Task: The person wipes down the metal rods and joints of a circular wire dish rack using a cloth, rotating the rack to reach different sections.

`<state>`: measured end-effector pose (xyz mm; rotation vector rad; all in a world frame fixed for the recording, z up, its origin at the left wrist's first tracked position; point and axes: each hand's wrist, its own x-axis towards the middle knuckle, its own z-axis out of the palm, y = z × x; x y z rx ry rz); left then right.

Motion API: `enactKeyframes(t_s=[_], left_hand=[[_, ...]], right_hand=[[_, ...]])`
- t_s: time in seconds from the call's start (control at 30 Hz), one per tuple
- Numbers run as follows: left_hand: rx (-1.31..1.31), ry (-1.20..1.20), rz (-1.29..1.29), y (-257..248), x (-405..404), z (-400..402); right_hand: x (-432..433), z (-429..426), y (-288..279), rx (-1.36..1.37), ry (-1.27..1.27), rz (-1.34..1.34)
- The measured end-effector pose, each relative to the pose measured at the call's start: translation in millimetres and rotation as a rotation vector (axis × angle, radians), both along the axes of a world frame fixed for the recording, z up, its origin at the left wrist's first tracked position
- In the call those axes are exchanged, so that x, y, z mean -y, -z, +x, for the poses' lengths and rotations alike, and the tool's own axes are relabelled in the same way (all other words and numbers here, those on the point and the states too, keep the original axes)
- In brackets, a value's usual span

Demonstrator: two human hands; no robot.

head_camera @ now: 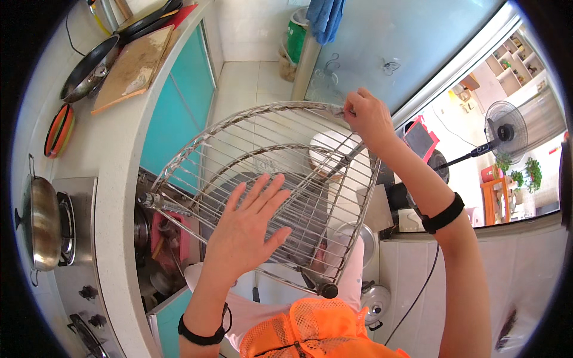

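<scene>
A quarter-round metal wire rack (250,129) with more than one tier fills the space before me. Its curved rim bears rust-brown marks and patches of crumpled, shiny, whitish material (335,109). My right hand (368,117) has its fingers closed at the rim's far right corner, beside one such patch; the exact grip is partly hidden behind the fingers. Flat above the top wires, my left hand (250,223) is spread with its fingers apart and holds nothing. Whether its palm touches the wires I cannot tell. A black-capped post end (329,290) shows at the near corner.
Left is a counter (117,188) with a gas stove (83,215), a steel pan (44,223), a frying pan (89,67) and a cutting board (130,67). Below it, a pink basket (181,237) sits in an open cabinet. A lidded pot (375,304) stands right; beyond is a fan (506,132).
</scene>
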<state>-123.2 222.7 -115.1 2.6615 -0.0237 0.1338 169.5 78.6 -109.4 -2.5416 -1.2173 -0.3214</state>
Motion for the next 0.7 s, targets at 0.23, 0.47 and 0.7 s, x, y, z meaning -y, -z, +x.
enactKeyframes(t_s=[0.23, 0.47, 0.7], left_hand=[[-0.003, 0.004, 0.011, -2.3, 1.0, 1.8], [-0.008, -0.016, 0.009, -3.0, -1.8, -1.8], [0.001, -0.003, 0.028, -1.9, 1.9, 0.9]], right_hand=[[-21.4, 1.4, 9.0, 0.156, -0.231, 0.002], [2.7, -3.8, -9.1, 0.061, -0.005, -0.250], [-17.9, -1.2, 1.5, 0.181, -0.211, -0.126]])
